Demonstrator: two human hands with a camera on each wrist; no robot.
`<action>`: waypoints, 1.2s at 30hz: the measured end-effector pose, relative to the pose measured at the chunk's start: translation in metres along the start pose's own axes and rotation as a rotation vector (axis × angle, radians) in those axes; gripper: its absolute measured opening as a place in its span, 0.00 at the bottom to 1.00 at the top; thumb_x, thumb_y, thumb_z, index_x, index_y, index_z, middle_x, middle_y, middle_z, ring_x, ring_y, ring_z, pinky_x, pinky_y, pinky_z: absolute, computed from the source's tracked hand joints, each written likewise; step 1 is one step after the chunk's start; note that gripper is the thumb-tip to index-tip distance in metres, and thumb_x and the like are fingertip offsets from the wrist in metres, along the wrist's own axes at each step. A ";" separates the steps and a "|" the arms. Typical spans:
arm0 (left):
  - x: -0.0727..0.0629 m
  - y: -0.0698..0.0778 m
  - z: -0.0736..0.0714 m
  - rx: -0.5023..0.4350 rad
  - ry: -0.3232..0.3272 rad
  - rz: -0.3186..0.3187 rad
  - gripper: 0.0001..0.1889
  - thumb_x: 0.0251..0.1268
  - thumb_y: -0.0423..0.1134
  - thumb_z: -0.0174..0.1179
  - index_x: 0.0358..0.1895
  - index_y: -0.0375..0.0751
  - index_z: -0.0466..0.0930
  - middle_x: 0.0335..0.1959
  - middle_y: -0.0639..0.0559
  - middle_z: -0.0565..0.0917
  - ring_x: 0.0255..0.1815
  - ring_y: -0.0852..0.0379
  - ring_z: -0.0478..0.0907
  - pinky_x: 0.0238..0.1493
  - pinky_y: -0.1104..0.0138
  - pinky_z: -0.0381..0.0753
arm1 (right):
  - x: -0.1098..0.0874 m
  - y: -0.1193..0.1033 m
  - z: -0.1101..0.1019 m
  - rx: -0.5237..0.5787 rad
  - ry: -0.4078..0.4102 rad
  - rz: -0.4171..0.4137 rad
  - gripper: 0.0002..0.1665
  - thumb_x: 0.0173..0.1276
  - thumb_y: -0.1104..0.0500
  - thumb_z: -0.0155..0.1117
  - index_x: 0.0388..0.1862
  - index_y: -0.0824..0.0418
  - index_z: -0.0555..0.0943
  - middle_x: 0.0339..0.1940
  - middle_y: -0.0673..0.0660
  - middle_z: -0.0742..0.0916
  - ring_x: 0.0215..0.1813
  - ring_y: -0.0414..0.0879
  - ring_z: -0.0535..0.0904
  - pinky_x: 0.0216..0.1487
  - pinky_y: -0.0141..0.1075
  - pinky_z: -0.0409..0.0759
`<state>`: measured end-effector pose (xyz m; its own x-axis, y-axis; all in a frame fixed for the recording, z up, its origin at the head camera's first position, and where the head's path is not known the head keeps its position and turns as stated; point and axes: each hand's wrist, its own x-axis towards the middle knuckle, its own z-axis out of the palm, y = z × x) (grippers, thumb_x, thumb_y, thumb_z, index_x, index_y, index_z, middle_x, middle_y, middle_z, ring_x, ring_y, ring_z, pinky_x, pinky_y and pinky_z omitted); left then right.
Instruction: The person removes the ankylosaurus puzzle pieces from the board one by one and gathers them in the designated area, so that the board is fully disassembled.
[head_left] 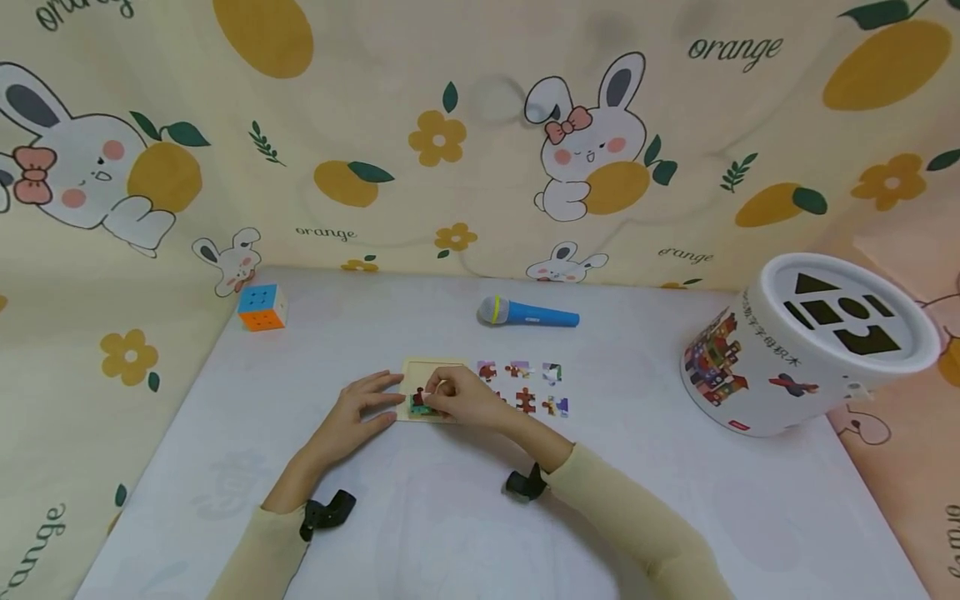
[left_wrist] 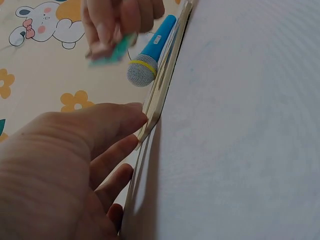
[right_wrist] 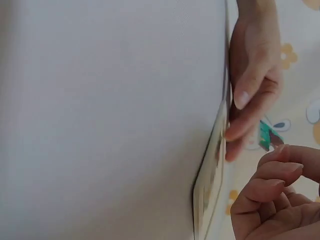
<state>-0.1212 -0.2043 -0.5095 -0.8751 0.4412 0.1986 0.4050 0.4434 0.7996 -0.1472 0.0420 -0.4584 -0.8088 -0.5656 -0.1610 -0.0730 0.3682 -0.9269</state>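
A shallow wooden puzzle tray (head_left: 411,367) lies on the white table. My left hand (head_left: 354,421) rests at its left edge, fingers relaxed and fairly straight, thumb touching the rim in the left wrist view. Above the tray, my right hand (head_left: 471,400) pinches a puzzle piece (right_wrist: 265,135) between thumb and fingers. That piece is green and dark red, and looks blurred in the left wrist view. Several loose jigsaw pieces (head_left: 526,401) lie to the right of the tray; the right hand and forearm partly cover them.
A blue toy microphone (head_left: 542,315) lies behind the loose pieces. At the back left sits a puzzle cube (head_left: 262,308). On the right stands a large white bucket (head_left: 787,400) with shape holes in its lid. A patterned cloth (head_left: 390,108) hangs behind the table.
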 end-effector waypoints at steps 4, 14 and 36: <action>0.000 0.001 0.000 0.000 -0.001 -0.018 0.14 0.67 0.35 0.64 0.54 0.37 0.85 0.70 0.43 0.72 0.76 0.40 0.56 0.70 0.37 0.47 | -0.018 0.006 -0.013 -0.058 0.028 0.019 0.06 0.72 0.61 0.62 0.36 0.63 0.79 0.17 0.51 0.79 0.20 0.39 0.71 0.23 0.30 0.70; -0.001 0.001 0.001 -0.016 0.001 -0.046 0.13 0.67 0.35 0.64 0.53 0.38 0.86 0.70 0.46 0.72 0.77 0.42 0.55 0.71 0.39 0.47 | -0.065 0.029 -0.024 -0.144 0.017 0.100 0.10 0.72 0.60 0.64 0.30 0.62 0.80 0.14 0.50 0.77 0.17 0.38 0.68 0.21 0.29 0.66; 0.001 0.000 0.001 -0.010 0.009 -0.042 0.12 0.67 0.35 0.64 0.51 0.39 0.86 0.70 0.46 0.73 0.76 0.41 0.56 0.70 0.37 0.47 | -0.088 0.040 -0.035 -0.148 0.014 0.168 0.10 0.72 0.61 0.61 0.29 0.62 0.78 0.11 0.50 0.77 0.13 0.39 0.68 0.17 0.30 0.68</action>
<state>-0.1214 -0.2027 -0.5097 -0.8937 0.4156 0.1693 0.3649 0.4533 0.8133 -0.0992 0.1324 -0.4693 -0.8247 -0.4775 -0.3030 -0.0207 0.5609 -0.8276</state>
